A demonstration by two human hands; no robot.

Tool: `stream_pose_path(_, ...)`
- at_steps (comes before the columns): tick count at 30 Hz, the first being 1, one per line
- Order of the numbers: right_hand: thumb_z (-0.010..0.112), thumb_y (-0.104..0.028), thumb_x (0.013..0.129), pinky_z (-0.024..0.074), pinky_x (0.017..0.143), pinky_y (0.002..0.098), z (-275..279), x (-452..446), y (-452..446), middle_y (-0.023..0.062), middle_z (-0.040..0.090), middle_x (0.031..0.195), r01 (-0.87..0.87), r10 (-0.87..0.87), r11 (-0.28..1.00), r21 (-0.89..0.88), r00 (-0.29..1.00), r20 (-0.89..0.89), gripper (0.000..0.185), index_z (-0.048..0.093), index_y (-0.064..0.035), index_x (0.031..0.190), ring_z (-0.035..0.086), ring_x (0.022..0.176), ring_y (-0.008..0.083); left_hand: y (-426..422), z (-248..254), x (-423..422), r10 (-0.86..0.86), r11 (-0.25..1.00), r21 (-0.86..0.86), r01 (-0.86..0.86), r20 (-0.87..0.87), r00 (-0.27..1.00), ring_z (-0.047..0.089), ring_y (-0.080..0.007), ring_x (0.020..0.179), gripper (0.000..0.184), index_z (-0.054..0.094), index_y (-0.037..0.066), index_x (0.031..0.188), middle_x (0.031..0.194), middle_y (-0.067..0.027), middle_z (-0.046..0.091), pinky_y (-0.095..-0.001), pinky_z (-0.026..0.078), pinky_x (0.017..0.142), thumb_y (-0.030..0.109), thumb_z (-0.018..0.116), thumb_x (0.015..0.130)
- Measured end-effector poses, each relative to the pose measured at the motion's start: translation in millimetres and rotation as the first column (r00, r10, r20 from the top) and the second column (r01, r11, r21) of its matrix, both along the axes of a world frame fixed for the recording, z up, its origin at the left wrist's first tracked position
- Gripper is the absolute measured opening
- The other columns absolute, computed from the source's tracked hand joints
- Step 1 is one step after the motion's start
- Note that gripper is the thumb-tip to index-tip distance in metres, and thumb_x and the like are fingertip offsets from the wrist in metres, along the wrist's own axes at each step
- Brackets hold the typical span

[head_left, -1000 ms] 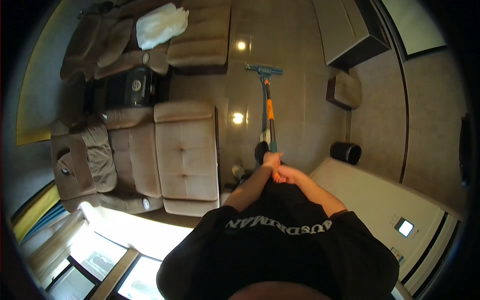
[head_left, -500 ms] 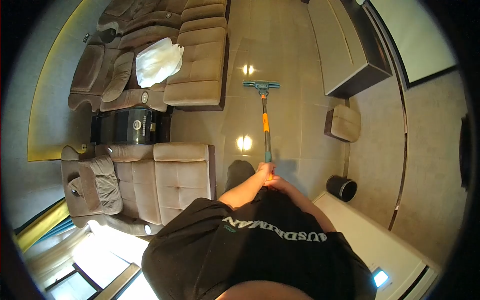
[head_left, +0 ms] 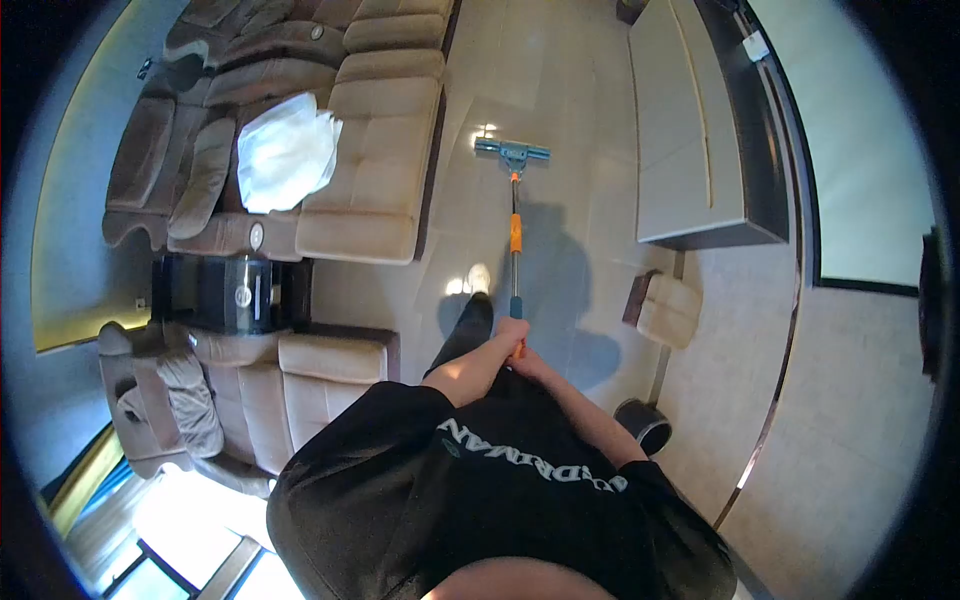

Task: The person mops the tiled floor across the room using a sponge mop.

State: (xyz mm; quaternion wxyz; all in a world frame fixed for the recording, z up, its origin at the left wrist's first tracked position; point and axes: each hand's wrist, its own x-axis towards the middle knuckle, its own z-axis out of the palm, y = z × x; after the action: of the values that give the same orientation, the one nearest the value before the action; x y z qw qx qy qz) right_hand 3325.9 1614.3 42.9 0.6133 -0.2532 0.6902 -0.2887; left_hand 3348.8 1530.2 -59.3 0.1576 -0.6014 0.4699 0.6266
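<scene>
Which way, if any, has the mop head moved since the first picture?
Yes, forward: the mop head, first about level with the near end of the sofa bearing the white bundle, is now well beyond that end.

Runs open along the floor [head_left: 585,150] beyond the mop [head_left: 516,232] and right of its handle [head_left: 515,275]. Meets a foot [head_left: 478,280] just left of the handle. Stops leftward at far sofa [head_left: 370,170], console [head_left: 240,295] and near sofa [head_left: 335,357]; rightward at cabinet [head_left: 690,130], stool [head_left: 668,310] and bin [head_left: 642,427].

Pale letters [head_left: 530,455] ending in "DRIMAN" are being displayed upside down on the black shirt [head_left: 490,505], their start being distorted.
</scene>
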Motion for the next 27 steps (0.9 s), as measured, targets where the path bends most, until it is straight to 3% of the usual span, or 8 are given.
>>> stream_pose_path(4, 0.06, -0.039, 0.076, 0.0361, 0.091, 0.0338, -24, -53, -67, 0.0092, 0.053, 0.112, 0.036, -0.035, 0.999, -0.025, 0.999, 0.012, 0.051, 0.047, -0.009, 0.115, 0.047, 0.107, 0.0232, -76, 26, -58, -0.012, 1.0, -0.028, 0.011, -0.029, 1.0, 0.051, -0.0244, 0.04, 0.013, 0.053, -0.002, 0.053, 0.05, -0.0127, 0.053, -0.038, 0.038, 0.034, 0.007, 0.056, 0.063)
stream_pose_path(7, 0.06, -0.037, 0.076, 0.0356, 0.092, 0.0331, -27, -89, -111, 0.0092, 0.052, 0.112, 0.003, -0.001, 1.0, -0.013, 0.992, 0.13, 0.05, 0.047, -0.0082, 0.115, 0.046, 0.107, 0.0219, -119, -7, -86, -0.181, 0.983, -0.044, 0.18, -0.035, 0.983, 0.058, -0.024, 0.049, 0.014, 0.057, -0.003, 0.052, 0.053, -0.0129, 0.057, -0.0355, 0.045, 0.046, 0.009, 0.054, 0.06)
stream_pose_path(8, 0.061, -0.034, 0.076, 0.0352, 0.092, 0.0326, -67, -97, -111, 0.0085, 0.052, 0.113, -0.031, 0.05, 0.995, -0.096, 0.978, 0.203, 0.049, 0.047, -0.0078, 0.115, 0.047, 0.107, 0.0207, -131, 5, -95, -0.149, 0.989, -0.028, 0.148, -0.028, 0.988, 0.058, -0.0237, 0.049, 0.015, 0.057, -0.002, 0.052, 0.053, -0.0128, 0.057, -0.0353, 0.046, 0.046, 0.01, 0.054, 0.06)
stream_pose_path(11, 0.061, -0.034, 0.077, 0.0352, 0.092, 0.0323, -54, -139, -143, 0.0076, 0.052, 0.113, -0.106, 0.1, 0.994, 0.034, 0.987, 0.126, 0.048, 0.047, -0.0078, 0.115, 0.047, 0.106, 0.0202, -164, 43, -139, -0.106, 0.994, 0.003, 0.106, -0.018, 0.994, 0.056, -0.0222, 0.046, 0.014, 0.056, -0.002, 0.052, 0.051, -0.0116, 0.056, -0.0344, 0.043, 0.044, 0.01, 0.056, 0.06)
stream_pose_path(15, 0.062, -0.03, 0.076, 0.0362, 0.091, 0.0314, -47, -192, -205, 0.0071, 0.053, 0.112, -0.007, 0.038, 0.994, -0.109, 0.957, 0.288, 0.045, 0.049, -0.0076, 0.112, 0.048, 0.105, 0.0191, -221, 39, -193, -0.068, 0.998, -0.004, 0.068, 0.017, 0.998, 0.051, -0.0194, 0.041, 0.013, 0.053, -0.002, 0.051, 0.049, -0.0096, 0.053, -0.033, 0.038, 0.038, 0.007, 0.058, 0.06)
stream_pose_path(16, 0.063, -0.029, 0.075, 0.0371, 0.09, 0.0313, -53, -206, -219, 0.0066, 0.053, 0.112, -0.079, 0.056, 0.992, 0.094, 0.971, 0.233, 0.044, 0.05, -0.0074, 0.111, 0.048, 0.104, 0.0188, -233, 40, -208, -0.064, 0.998, 0.001, 0.064, 0.031, 0.997, 0.051, -0.0191, 0.041, 0.013, 0.053, -0.002, 0.051, 0.049, -0.0099, 0.052, -0.0328, 0.038, 0.038, 0.007, 0.058, 0.06)
stream_pose_path(18, 0.064, -0.028, 0.074, 0.0377, 0.089, 0.0315, -60, -245, -242, 0.0065, 0.054, 0.111, -0.076, 0.057, 0.995, 0.058, 0.961, 0.27, 0.043, 0.051, -0.0073, 0.11, 0.049, 0.103, 0.0194, -260, 37, -242, -0.069, 0.998, 0.003, 0.069, 0.014, 0.998, 0.053, -0.0196, 0.043, 0.014, 0.054, -0.002, 0.052, 0.05, -0.0108, 0.054, -0.0326, 0.04, 0.04, 0.008, 0.058, 0.06)
stream_pose_path(27, 0.062, -0.023, 0.073, 0.0372, 0.089, 0.0326, -4, -469, -385, 0.0061, 0.055, 0.106, -0.095, 0.079, 0.992, 0.089, 0.983, 0.169, 0.039, 0.052, -0.0079, 0.108, 0.05, 0.1, 0.0199, -389, 63, -463, 0.1, 0.991, 0.087, -0.099, -0.012, 0.995, 0.048, -0.0169, 0.041, 0.008, 0.053, -0.003, 0.055, 0.05, -0.0093, 0.051, -0.0315, 0.038, 0.037, 0.001, 0.058, 0.061)
